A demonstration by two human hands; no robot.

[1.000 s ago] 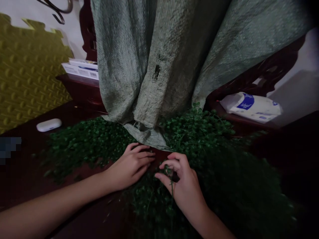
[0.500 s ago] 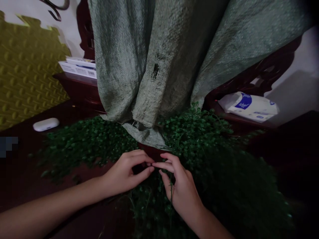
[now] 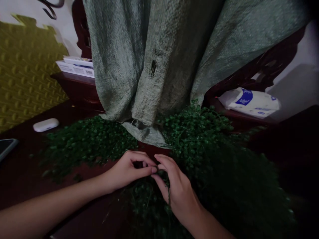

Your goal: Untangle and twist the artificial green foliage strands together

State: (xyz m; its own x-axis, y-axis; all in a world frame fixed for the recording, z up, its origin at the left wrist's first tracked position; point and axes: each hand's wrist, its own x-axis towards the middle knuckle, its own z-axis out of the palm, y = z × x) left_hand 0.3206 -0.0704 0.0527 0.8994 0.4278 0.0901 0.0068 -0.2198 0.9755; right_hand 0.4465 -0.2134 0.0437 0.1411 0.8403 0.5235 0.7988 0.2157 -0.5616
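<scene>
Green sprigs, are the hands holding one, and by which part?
Yes. The right hand pinches a thin green sprig near its upper end, stem trailing down; the left hand seems to pinch its tip.

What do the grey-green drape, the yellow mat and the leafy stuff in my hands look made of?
Drape: coarse woven cloth with a slight sheen, going by its nubby texture and soft folds. Yellow mat: probably foam, matte, with raised bumps and a jigsaw edge. Greenery: tiny uniform leaves on thin stems; whether real or plastic, I cannot tell.
</scene>
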